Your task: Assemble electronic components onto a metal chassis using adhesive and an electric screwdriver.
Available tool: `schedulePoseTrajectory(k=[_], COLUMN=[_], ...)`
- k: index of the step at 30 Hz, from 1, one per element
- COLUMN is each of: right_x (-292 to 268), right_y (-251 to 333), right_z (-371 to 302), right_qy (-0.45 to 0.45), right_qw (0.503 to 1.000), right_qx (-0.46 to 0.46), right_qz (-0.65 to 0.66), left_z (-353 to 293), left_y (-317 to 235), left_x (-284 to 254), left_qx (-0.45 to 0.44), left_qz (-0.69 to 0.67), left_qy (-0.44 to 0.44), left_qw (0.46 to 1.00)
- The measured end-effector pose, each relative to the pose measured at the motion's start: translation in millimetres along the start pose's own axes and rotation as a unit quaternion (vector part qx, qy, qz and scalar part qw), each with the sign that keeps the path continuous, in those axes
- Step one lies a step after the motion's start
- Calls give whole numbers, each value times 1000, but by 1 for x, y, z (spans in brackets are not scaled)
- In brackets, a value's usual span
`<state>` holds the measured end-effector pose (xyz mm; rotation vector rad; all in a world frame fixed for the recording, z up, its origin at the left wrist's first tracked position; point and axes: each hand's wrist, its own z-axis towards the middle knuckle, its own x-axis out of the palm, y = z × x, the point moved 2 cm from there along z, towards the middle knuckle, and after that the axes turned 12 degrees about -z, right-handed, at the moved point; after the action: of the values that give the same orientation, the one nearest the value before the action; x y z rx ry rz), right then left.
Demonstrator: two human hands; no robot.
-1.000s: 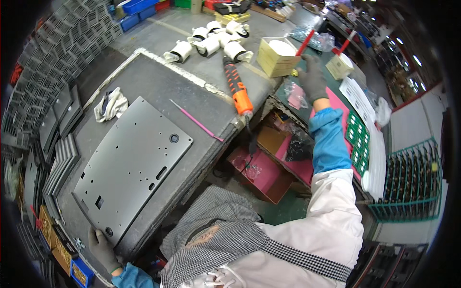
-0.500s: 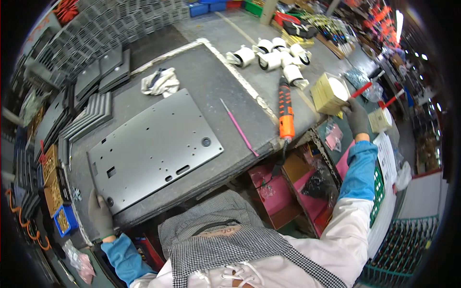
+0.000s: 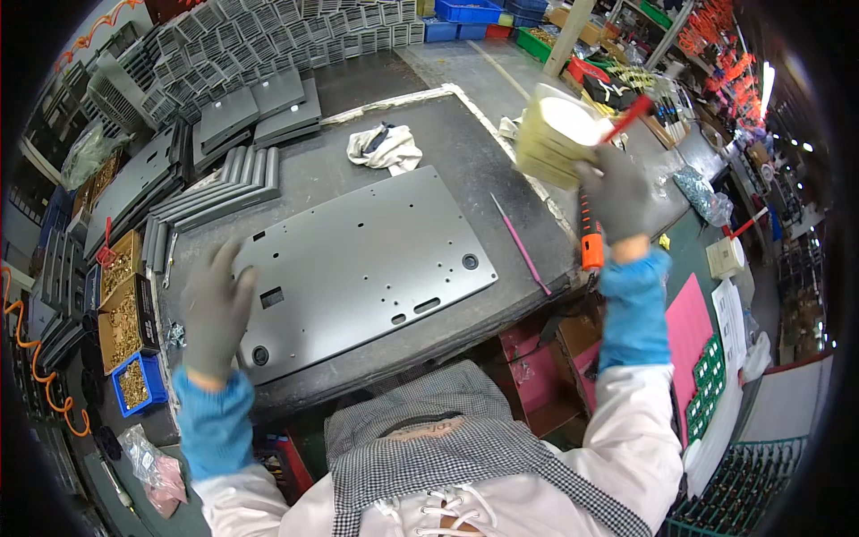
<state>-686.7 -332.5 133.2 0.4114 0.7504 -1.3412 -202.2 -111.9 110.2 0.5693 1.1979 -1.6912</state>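
My right hand, in a grey glove, grips a cream-coloured tub above the far right side of the workbench. White stuff fills the tub, and a red handle sticks out of it. A grey metal panel with holes and slots lies flat on the bench. Raised over the panel's left edge, my left hand is gloved too, with fingers apart and nothing in it. To the right of the panel lies a pink pen-like tool. Partly hidden behind my right hand is an orange-black power screwdriver.
A crumpled white cloth lies beyond the panel. Grey angled tubes and stacked panels are at the back left. Boxes of brass-coloured fasteners and a blue bin stand left. A second tub sits at right.
My right hand has lifted the tub and carried it left toward the bench. My left hand has come up off the panel's near-left corner. The view has shifted, so the bench appears farther right.
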Motion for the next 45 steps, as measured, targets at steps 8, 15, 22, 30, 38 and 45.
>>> schedulePoseTrajectory(k=[8, 15, 22, 30, 38, 45], right_x=[88, 99, 108, 63, 66, -13], right_y=[151, 178, 249, 239, 247, 187], right_z=[40, 48, 67, 83, 123, 172], right_qy=[142, 127, 131, 184, 188, -76], right_qw=[989, 987, 964, 925, 915, 916], right_qx=[-4, -44, -142, -176, -241, -198], right_qz=[-40, 91, 181, 283, 263, 342], left_z=[160, 205, 145, -41, -76, 117], left_y=[-15, -3, 60, 86, 79, 65], left_x=[151, 178, 94, -24, -31, 23], left_qx=[237, 146, 107, -89, -147, -63], left_qz=[-10, 72, 75, -19, -35, -319], left_qy=[221, 342, 129, 36, -19, 109], left_qw=[946, 925, 983, 995, 988, 939])
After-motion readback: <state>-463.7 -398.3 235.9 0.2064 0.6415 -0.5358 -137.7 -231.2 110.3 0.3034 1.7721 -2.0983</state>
